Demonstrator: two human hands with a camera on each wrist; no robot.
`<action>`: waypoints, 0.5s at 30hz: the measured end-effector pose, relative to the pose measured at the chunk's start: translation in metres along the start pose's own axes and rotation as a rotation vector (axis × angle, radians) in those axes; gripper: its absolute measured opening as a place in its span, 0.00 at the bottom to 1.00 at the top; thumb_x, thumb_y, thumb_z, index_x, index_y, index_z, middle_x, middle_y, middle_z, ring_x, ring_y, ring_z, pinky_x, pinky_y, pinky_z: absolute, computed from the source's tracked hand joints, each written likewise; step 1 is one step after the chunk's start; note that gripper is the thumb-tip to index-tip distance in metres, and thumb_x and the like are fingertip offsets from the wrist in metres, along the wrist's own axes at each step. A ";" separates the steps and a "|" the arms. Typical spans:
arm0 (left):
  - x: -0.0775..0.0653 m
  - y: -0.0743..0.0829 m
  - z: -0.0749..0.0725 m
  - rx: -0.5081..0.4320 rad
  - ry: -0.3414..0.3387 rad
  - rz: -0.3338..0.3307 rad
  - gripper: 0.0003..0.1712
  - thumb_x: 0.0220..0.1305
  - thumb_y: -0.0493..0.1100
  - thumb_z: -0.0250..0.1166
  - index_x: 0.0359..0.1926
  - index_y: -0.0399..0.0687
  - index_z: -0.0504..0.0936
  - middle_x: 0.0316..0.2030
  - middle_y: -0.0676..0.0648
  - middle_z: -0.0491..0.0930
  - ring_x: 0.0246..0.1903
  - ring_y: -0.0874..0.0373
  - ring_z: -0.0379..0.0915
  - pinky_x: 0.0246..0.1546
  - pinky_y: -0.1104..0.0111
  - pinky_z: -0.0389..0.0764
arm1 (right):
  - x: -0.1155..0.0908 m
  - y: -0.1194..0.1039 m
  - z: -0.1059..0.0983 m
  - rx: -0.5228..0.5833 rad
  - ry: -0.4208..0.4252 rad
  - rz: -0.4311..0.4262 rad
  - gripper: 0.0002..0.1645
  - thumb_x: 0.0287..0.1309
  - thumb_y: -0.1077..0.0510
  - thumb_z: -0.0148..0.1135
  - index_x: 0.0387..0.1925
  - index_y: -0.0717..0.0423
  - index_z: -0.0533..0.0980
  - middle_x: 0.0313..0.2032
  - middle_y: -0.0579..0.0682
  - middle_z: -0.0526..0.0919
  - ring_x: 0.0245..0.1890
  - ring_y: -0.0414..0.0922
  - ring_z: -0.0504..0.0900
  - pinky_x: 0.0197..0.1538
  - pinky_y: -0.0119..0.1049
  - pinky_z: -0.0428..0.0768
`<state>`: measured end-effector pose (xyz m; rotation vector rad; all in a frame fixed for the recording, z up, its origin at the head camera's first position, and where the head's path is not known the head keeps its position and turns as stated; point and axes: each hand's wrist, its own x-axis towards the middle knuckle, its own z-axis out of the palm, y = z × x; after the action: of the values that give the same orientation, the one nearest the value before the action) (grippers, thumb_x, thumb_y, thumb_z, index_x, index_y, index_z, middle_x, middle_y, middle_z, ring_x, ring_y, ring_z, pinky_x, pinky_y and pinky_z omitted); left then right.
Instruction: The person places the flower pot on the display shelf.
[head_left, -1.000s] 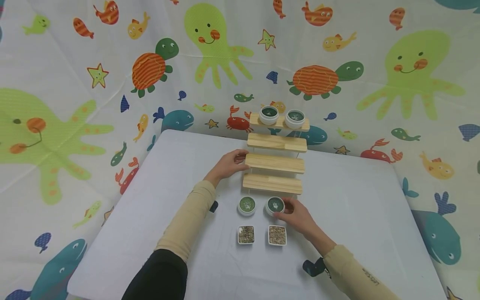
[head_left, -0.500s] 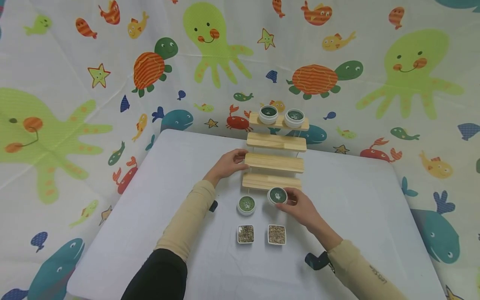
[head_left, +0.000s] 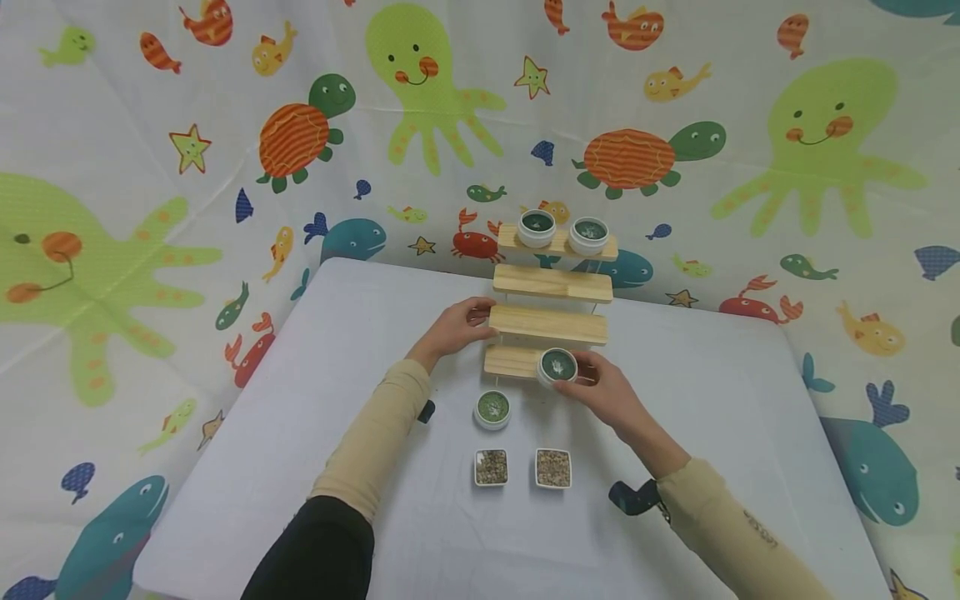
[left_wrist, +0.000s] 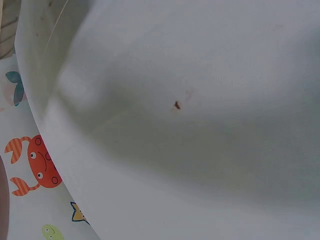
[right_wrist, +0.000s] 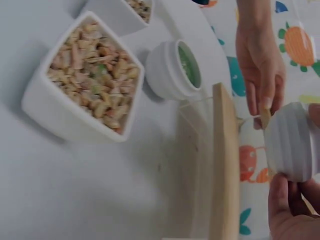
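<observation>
Fingers point(head_left: 587, 363) and thumb of the right hand point(head_left: 611, 396) pinch the side of a round white cup point(head_left: 558, 367) with dark green stuff in it. The cup is up in the air, at the 3 o'clock end of the lowest shelf point(head_left: 512, 362) of a wood rack point(head_left: 553, 285). In the right wrist view there is a gap between the cup and that shelf.

At 10 o'clock from the cup, the left hand point(head_left: 456, 327) grips the 9 o'clock end of the second shelf point(head_left: 549, 324) up, with its thumb and fingers on two sides of the wood. The left wrist view looks mostly at the pale surface point(left_wrist: 220, 65), where there is a small brown spot point(left_wrist: 177, 105).

At 8 o'clock from the cup, a green cup point(head_left: 492, 408) stands on the surface, near the rack. Its green is lighter. At 7 o'clock is a square white bowl point(head_left: 491, 468) full of little bits. At 6 o'clock is another square bowl point(head_left: 553, 468), with tan and brown bits and a speck of green.

The rack has four shelves that go up like steps. On the top shelf point(head_left: 561, 244), near 12 o'clock, sit two more white cups point(head_left: 536, 229) with dark green in them, side by side and not touching.

Both arms have tan sleeves point(head_left: 382, 425). Behind it all hangs a white cloth point(head_left: 480, 75) with happy octopuses, turtles, crabs and fish on it.
</observation>
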<state>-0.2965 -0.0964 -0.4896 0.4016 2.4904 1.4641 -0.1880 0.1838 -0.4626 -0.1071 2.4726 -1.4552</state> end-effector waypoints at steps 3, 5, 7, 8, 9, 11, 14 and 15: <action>0.000 0.001 0.000 -0.001 0.001 -0.004 0.36 0.61 0.44 0.71 0.67 0.40 0.68 0.63 0.41 0.71 0.63 0.52 0.69 0.64 0.68 0.72 | 0.003 -0.005 -0.004 0.010 0.001 -0.004 0.43 0.55 0.46 0.71 0.67 0.58 0.66 0.60 0.59 0.72 0.61 0.57 0.72 0.62 0.50 0.77; 0.000 0.001 0.001 -0.001 0.002 -0.007 0.36 0.61 0.44 0.71 0.67 0.40 0.68 0.63 0.41 0.71 0.63 0.52 0.69 0.64 0.68 0.72 | 0.005 -0.009 -0.007 0.017 0.006 -0.008 0.43 0.55 0.46 0.71 0.66 0.59 0.66 0.60 0.59 0.72 0.62 0.57 0.72 0.62 0.51 0.77; 0.000 0.001 0.001 0.000 0.003 -0.011 0.36 0.61 0.44 0.71 0.67 0.40 0.68 0.63 0.42 0.71 0.63 0.52 0.69 0.64 0.68 0.72 | 0.007 -0.014 -0.009 0.025 0.011 -0.009 0.43 0.55 0.46 0.71 0.67 0.59 0.65 0.61 0.59 0.71 0.62 0.57 0.71 0.63 0.51 0.76; 0.000 0.001 0.001 0.003 0.004 -0.013 0.36 0.61 0.44 0.71 0.67 0.40 0.68 0.64 0.42 0.71 0.63 0.52 0.69 0.64 0.68 0.72 | 0.007 -0.016 -0.010 0.029 0.013 -0.009 0.44 0.55 0.46 0.71 0.67 0.59 0.65 0.61 0.59 0.71 0.62 0.57 0.71 0.63 0.51 0.76; 0.000 0.001 0.001 0.004 0.005 -0.014 0.36 0.61 0.44 0.71 0.67 0.40 0.68 0.64 0.42 0.71 0.63 0.52 0.69 0.64 0.68 0.72 | 0.008 -0.017 -0.011 0.032 0.014 -0.010 0.44 0.55 0.45 0.71 0.67 0.60 0.64 0.61 0.59 0.71 0.62 0.57 0.71 0.63 0.51 0.76; 0.000 0.001 0.001 0.005 0.006 -0.016 0.36 0.61 0.44 0.71 0.67 0.41 0.68 0.64 0.42 0.71 0.63 0.52 0.69 0.64 0.68 0.72 | 0.009 -0.020 -0.012 0.044 0.015 -0.010 0.45 0.55 0.45 0.71 0.67 0.60 0.64 0.62 0.59 0.70 0.63 0.57 0.70 0.64 0.51 0.75; -0.001 0.001 0.001 0.003 0.005 -0.016 0.36 0.61 0.44 0.71 0.67 0.41 0.68 0.64 0.42 0.71 0.63 0.52 0.69 0.64 0.68 0.72 | 0.012 -0.023 -0.014 0.058 0.021 -0.008 0.45 0.56 0.46 0.71 0.68 0.60 0.63 0.62 0.59 0.70 0.63 0.57 0.69 0.64 0.51 0.74; -0.001 0.001 0.001 0.001 0.005 -0.015 0.36 0.61 0.44 0.71 0.67 0.40 0.68 0.64 0.42 0.71 0.63 0.52 0.69 0.64 0.68 0.72 | 0.013 -0.024 -0.015 0.061 0.024 -0.006 0.44 0.56 0.45 0.70 0.68 0.60 0.63 0.62 0.59 0.70 0.63 0.56 0.69 0.64 0.51 0.74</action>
<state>-0.2957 -0.0958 -0.4894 0.3794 2.4926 1.4597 -0.2063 0.1817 -0.4378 -0.0856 2.4460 -1.5424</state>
